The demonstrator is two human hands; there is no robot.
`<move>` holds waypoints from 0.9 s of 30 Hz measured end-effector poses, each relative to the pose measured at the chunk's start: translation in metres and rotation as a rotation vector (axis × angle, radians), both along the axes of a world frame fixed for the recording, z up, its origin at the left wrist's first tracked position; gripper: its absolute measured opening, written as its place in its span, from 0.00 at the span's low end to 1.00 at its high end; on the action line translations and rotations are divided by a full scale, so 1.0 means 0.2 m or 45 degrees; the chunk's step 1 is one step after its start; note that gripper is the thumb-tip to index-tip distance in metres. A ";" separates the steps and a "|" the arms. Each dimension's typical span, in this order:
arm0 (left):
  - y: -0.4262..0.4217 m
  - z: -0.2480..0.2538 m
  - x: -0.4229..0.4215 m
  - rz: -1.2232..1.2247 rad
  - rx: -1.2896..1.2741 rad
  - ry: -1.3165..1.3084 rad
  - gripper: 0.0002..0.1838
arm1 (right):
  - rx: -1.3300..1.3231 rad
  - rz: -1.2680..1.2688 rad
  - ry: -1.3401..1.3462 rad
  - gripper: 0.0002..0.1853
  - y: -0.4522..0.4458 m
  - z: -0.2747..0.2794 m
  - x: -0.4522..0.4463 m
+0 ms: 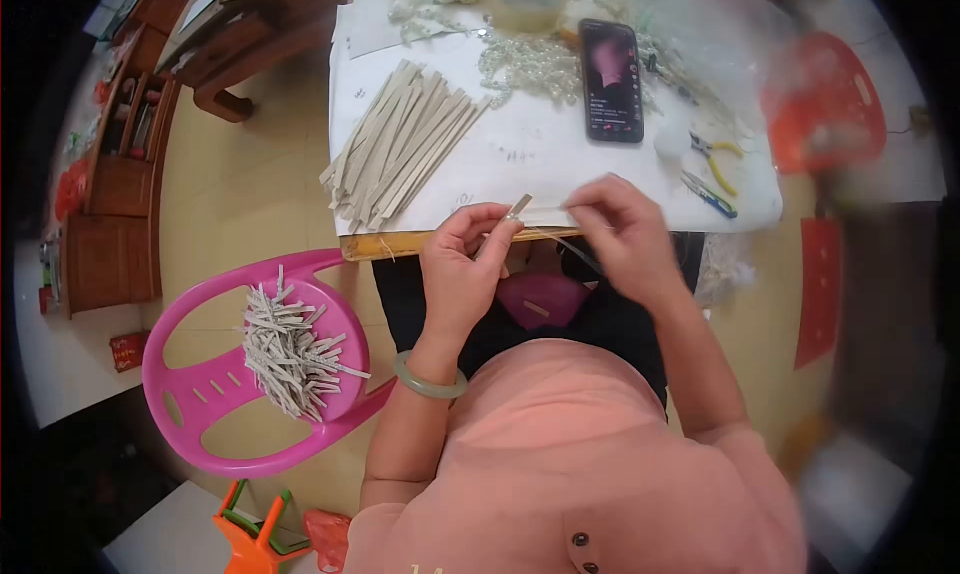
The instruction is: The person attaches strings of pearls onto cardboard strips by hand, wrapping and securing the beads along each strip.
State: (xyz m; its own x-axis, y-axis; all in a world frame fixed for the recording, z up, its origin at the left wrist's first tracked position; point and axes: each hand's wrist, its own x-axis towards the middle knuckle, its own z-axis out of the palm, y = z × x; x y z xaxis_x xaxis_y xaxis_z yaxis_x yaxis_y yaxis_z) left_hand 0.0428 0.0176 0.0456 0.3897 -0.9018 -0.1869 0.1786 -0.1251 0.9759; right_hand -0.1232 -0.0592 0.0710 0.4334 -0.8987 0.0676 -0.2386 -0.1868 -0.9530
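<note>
My left hand point(465, 264) is closed on a short, pale, flat strip point(521, 205), pinched between thumb and fingers, just off the table's front edge. To its right, my right hand point(625, 236) is held in a pinch, with a fine thread seeming to run from the strip toward its fingertips. A thin pale strand point(565, 238) curves below, between the hands. On the table, a fanned pile of long beige strips point(405, 144) lies beyond my left hand. A smartphone point(611, 82) with its screen lit lies beyond my right hand.
Yellow-handled pliers point(722, 164) and a blue-green cutter point(709, 195) lie at the table's right. Clear beads point(530, 66) spread across the back. A pink chair point(165, 374) on the left bears a heap of short pale strips point(290, 354). A red stool point(825, 104) stands at right.
</note>
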 end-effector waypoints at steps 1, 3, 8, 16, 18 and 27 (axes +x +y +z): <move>0.00 0.00 -0.01 -0.008 0.004 -0.019 0.08 | -0.251 0.080 0.014 0.03 0.00 -0.01 0.05; 0.01 0.00 -0.02 -0.004 0.010 -0.047 0.08 | -0.299 0.097 0.073 0.03 0.01 -0.02 0.09; 0.02 -0.01 -0.04 -0.035 0.028 -0.093 0.08 | -0.315 0.130 0.184 0.04 0.04 -0.03 0.10; 0.01 0.00 -0.05 -0.050 0.015 -0.124 0.08 | -0.259 0.161 0.198 0.04 0.02 -0.01 0.07; 0.01 -0.02 -0.05 -0.040 -0.020 -0.163 0.08 | -0.253 0.167 0.196 0.04 0.02 0.00 0.07; 0.01 0.00 -0.06 -0.028 0.017 -0.089 0.07 | -0.314 0.102 0.227 0.03 0.03 -0.01 0.08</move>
